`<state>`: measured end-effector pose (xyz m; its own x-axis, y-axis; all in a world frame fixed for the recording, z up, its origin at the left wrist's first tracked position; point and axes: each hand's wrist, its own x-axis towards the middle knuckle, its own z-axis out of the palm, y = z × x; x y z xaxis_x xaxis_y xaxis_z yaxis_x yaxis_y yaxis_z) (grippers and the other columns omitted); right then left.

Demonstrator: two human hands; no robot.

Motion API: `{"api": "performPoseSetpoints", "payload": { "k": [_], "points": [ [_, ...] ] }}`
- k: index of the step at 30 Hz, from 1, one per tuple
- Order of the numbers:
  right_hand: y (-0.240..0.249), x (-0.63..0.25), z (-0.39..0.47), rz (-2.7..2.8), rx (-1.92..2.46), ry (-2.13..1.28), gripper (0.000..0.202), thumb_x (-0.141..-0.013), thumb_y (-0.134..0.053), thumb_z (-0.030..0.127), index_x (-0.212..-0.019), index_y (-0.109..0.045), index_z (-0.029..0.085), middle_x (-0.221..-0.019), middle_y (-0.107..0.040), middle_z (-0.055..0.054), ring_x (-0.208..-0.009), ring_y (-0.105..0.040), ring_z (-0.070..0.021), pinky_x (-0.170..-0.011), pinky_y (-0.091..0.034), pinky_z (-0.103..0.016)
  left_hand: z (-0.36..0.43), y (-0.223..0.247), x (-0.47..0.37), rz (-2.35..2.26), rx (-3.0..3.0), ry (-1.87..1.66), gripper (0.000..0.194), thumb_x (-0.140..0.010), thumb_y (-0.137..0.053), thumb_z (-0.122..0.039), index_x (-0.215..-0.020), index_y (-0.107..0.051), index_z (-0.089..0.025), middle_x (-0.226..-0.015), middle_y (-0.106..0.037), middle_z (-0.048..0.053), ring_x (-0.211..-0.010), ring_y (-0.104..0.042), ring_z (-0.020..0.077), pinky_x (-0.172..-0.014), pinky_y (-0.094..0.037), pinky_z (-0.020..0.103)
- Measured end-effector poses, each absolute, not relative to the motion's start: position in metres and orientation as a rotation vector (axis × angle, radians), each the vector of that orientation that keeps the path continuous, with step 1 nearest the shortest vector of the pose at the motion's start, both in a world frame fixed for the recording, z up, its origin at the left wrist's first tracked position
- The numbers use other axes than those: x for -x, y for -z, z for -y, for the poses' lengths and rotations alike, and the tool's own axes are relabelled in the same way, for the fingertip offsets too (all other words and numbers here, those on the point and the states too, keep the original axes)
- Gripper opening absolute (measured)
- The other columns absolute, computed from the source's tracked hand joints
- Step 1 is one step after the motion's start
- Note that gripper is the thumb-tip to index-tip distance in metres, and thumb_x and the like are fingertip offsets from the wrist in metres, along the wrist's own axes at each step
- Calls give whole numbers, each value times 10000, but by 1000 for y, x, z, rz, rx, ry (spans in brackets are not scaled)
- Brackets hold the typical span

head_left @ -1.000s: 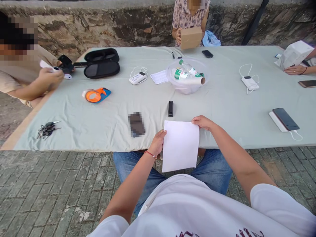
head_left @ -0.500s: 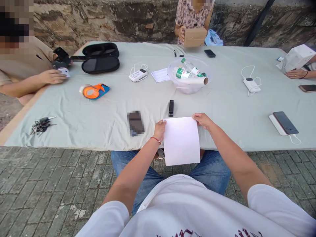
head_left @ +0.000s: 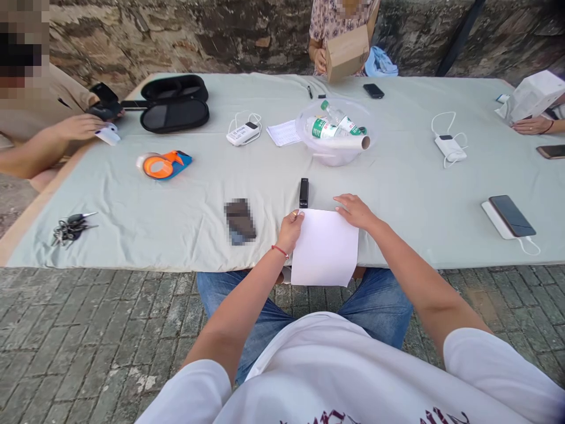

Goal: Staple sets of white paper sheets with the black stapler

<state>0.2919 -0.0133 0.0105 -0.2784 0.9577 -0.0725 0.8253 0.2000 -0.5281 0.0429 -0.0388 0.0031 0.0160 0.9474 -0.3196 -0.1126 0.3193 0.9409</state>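
A blank white sheet of paper (head_left: pixel 325 250) lies partly on the table's near edge, its lower part hanging over my lap. My left hand (head_left: pixel 292 229) pinches its upper left corner between thumb and fingers. At the upper right corner, my right hand (head_left: pixel 354 211) rests with fingers stretched out over the paper's edge, not gripping it. Just beyond the sheet stands a small black device (head_left: pixel 304 192). To the left of my left hand lies a dark, pixel-blurred flat object (head_left: pixel 239 221).
Farther off are a clear plastic basin (head_left: pixel 338 154) with bottles, an orange tape dispenser (head_left: pixel 164 165), keys (head_left: pixel 73 228), a black case (head_left: pixel 174 115), and a phone on a white power bank (head_left: pixel 512 215). Co-workers sit left, right and opposite; the one opposite holds a cardboard box (head_left: pixel 346 53).
My right hand has let go of the paper's corner and spread its fingers, moving slightly left. The paper has shifted a little up onto the table. The person opposite has tilted the box.
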Motion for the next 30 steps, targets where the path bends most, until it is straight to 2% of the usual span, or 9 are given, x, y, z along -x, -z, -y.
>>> {"api": "performPoseSetpoints", "payload": {
  "k": [2,6,9,13,17,20,24,30],
  "points": [
    [-17,-286,10,2360,1551,-680,454,-997,-390,415,-1378,-563,239,-1424,-530,-91,-1322,-453,-287,-1086,-382,-460,37,-9,-49,-1174,-917,-976,258,-810,-644,-416,-877,-608,-170,-787,-624,20,-782,-573,166,-760,-457,284],
    [-27,-271,5,2456,1413,-759,414,-1014,-343,352,-1226,-669,210,-1285,-647,-83,-1203,-564,-249,-1026,-431,-418,30,-12,-60,-1145,-895,-923,226,-815,-634,-401,-833,-587,-180,-732,-601,9,-662,-536,150,-649,-441,278],
    [-31,-262,4,2403,1464,-729,387,-1007,-363,310,-1243,-656,218,-1260,-667,-72,-1155,-597,-246,-974,-455,-398,26,-10,-66,-1142,-850,-924,193,-822,-626,-367,-835,-585,-180,-749,-610,19,-668,-553,154,-649,-446,281],
    [-29,-257,4,2387,1589,-875,370,-999,-386,278,-1236,-668,246,-1108,-734,-46,-1006,-665,-240,-890,-488,-376,25,-8,-70,-1171,-806,-919,151,-829,-620,-326,-845,-581,-180,-744,-611,17,-642,-552,148,-649,-454,285],
    [-20,-254,2,2368,1588,-831,443,-1001,-384,264,-1423,-520,285,-1272,-679,-28,-1144,-628,-242,-967,-472,-394,27,-7,-70,-1186,-805,-926,160,-859,-596,-292,-982,-578,-192,-748,-625,13,-627,-567,150,-631,-462,285],
    [-15,-250,1,2439,1519,-809,440,-1000,-384,268,-1413,-528,314,-1381,-611,3,-1252,-569,-255,-1024,-450,-416,26,-6,-69,-1236,-811,-919,226,-869,-596,-287,-1072,-548,-202,-726,-623,5,-598,-571,154,-591,-460,281],
    [-14,-245,1,2447,1555,-768,493,-1006,-365,290,-1497,-414,297,-1447,-552,-24,-1287,-540,-267,-1032,-450,-440,25,-2,-68,-1262,-829,-919,177,-886,-591,-314,-1002,-520,-201,-691,-609,1,-557,-559,144,-564,-456,274],
    [-19,-239,1,2460,1536,-748,465,-1011,-343,273,-1454,-481,287,-1377,-608,-39,-1215,-588,-253,-1006,-467,-424,25,-2,-71,-1263,-870,-918,160,-880,-613,-318,-921,-517,-197,-688,-617,6,-564,-574,142,-541,-438,255]
  ]
}}
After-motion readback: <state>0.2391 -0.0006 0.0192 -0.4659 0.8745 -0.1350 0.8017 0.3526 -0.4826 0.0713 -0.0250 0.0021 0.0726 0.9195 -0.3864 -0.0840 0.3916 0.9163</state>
